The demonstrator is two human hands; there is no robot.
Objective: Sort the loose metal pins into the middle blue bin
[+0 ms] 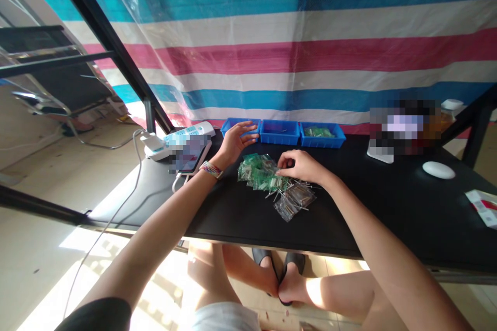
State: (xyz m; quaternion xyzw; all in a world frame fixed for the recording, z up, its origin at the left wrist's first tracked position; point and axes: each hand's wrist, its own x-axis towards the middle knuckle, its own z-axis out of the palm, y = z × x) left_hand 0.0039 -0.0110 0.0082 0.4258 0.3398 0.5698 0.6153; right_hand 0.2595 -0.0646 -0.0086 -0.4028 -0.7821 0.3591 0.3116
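Note:
My left hand (236, 142) is over the front of the left blue bin (228, 125), its fingers stretched out and slightly apart, with nothing seen in them. My right hand (301, 166) has its fingers curled into a pinch at the upper right side of a heap of small clear bags with green contents (258, 170). What the fingertips hold, if anything, is too small to make out. Clear bags of thin metal pieces (293, 201) lie at the heap's front right, with several loose thin rods around them.
The middle blue bin (279, 132) holds a small thin item; the right one (323, 137) contains green packets. A power strip (196, 132) and a phone (194, 158) lie left. A white oval object (438, 169) and a box (483, 207) are right, on the black table (240, 222).

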